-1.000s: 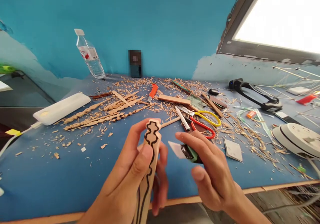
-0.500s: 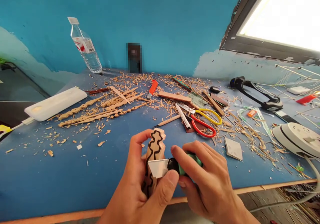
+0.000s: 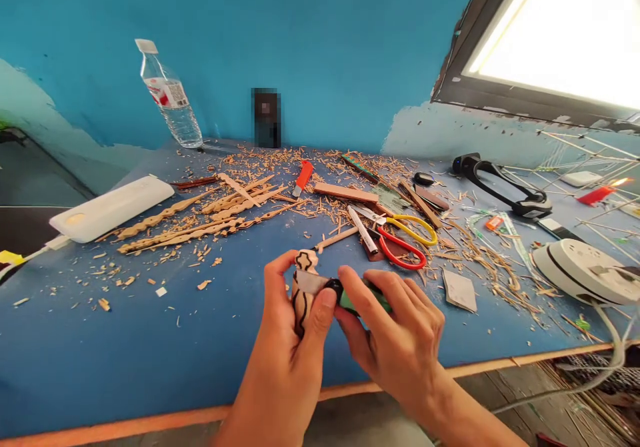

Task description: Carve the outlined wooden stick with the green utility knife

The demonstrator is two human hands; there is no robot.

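Observation:
A small wooden block (image 3: 301, 310) with wavy black outlines stands nearly upright in my left hand (image 3: 287, 347), whose fingers and thumb wrap round it. My right hand (image 3: 400, 330) grips the green and black handle of a utility knife (image 3: 311, 282). Its short, broad blade lies across the upper part of the block, against the wood as far as I can see. The left thumb presses close to the blade's base, by the black collar. Most of the handle is hidden under the right fingers.
Scissors (image 3: 407, 247) with red and yellow handles, a marker (image 3: 363, 228) and a red cutter (image 3: 303, 178) lie beyond my hands. Carved wooden strips (image 3: 225, 217) and shavings are scattered left. A water bottle (image 3: 175, 104) stands by the wall; a white round device (image 3: 585, 270) sits right.
Both hands have moved slightly up and closer together. The knife blade has shifted higher on the block, nearer its top, and now tilts differently. The view has turned a little.

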